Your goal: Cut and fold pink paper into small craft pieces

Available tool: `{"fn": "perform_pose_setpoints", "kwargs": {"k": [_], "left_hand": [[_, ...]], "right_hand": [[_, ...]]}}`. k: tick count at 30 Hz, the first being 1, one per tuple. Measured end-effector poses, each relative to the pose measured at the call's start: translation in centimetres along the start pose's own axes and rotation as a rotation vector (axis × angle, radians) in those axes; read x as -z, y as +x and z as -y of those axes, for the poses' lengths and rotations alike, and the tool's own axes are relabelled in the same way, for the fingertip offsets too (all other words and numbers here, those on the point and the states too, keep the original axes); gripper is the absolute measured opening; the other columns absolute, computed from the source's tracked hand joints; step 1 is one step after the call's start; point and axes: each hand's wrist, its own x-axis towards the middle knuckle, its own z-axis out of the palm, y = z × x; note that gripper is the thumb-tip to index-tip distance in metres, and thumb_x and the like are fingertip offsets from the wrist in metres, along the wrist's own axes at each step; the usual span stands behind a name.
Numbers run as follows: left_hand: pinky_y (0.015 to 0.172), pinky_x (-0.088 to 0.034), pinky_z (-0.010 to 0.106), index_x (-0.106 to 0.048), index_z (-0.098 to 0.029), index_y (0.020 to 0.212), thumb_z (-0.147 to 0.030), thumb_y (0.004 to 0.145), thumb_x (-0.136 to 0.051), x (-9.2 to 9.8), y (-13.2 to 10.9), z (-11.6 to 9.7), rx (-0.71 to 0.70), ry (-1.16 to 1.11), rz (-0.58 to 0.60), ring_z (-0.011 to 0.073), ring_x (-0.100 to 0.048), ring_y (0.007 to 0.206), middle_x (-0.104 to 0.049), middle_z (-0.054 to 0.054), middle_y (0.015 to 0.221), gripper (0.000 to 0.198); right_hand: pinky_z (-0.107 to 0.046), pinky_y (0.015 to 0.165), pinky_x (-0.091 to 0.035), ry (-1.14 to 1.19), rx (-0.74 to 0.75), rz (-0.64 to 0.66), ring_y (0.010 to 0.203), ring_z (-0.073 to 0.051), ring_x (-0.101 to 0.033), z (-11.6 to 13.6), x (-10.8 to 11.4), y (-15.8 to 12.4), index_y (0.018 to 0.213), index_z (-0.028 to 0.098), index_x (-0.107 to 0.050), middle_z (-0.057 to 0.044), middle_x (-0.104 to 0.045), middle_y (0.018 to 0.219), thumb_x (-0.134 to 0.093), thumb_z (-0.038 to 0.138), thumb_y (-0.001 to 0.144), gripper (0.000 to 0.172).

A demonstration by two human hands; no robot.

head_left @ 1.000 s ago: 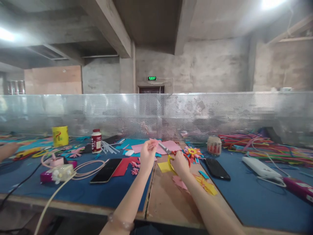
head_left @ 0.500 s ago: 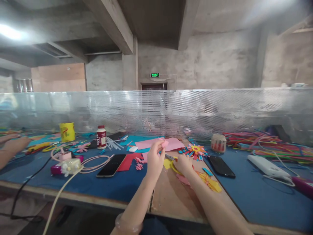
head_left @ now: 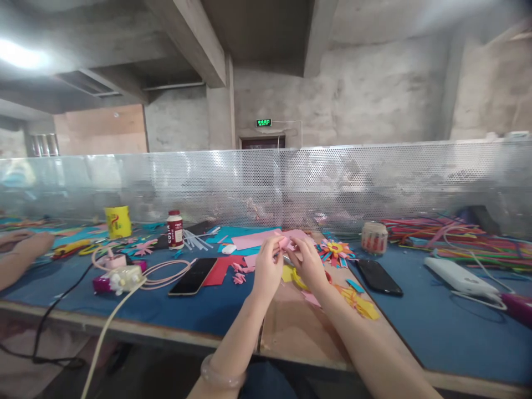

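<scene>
A small piece of pink paper (head_left: 284, 242) is pinched between both hands above the table. My left hand (head_left: 267, 267) grips it from the left, fingers closed. My right hand (head_left: 308, 262) meets it from the right, with thumb and fingertips pressed on the paper. Below my right hand lie scissors (head_left: 301, 279) with yellow handles, partly hidden. A flower of layered coloured paper (head_left: 334, 252) rests just beyond that hand. Yellow paper scraps (head_left: 362, 303) lie beside my right forearm, and pink cut pieces (head_left: 239, 274) lie left of my left hand. Larger pink sheets (head_left: 254, 240) spread behind the hands.
Two phones, one left (head_left: 193, 276) and one right (head_left: 379, 277), flank the work area. A brown bottle (head_left: 175, 230), a yellow cup (head_left: 118, 222) and a glass jar (head_left: 374, 238) stand farther back. Another person's hands (head_left: 31, 246) are at far left. A perforated metal screen (head_left: 199, 180) closes the back.
My right hand has left the scissors, which now lie on the table, and has risen to the pink paper in my left hand. The view has shifted slightly.
</scene>
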Motion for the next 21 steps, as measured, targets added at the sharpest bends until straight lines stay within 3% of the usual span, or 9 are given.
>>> {"fn": "perform_pose_setpoints", "kwargs": {"k": [21], "left_hand": [[0.083, -0.052, 0.034, -0.053, -0.018, 0.102, -0.013, 0.081, -0.049, 0.01, -0.05, 0.49, 0.148, -0.148, 0.016, 0.0175, -0.063, 0.092, -0.061, 0.010, 0.105, 0.022]], "right_hand": [[-0.029, 0.068, -0.044, 0.037, -0.095, 0.077, 0.073, -0.017, -0.053, 0.98, -0.34, -0.06, 0.101, 0.016, -0.052, -0.006, -0.055, 0.079, -0.038, 0.032, 0.091, 0.023]]}}
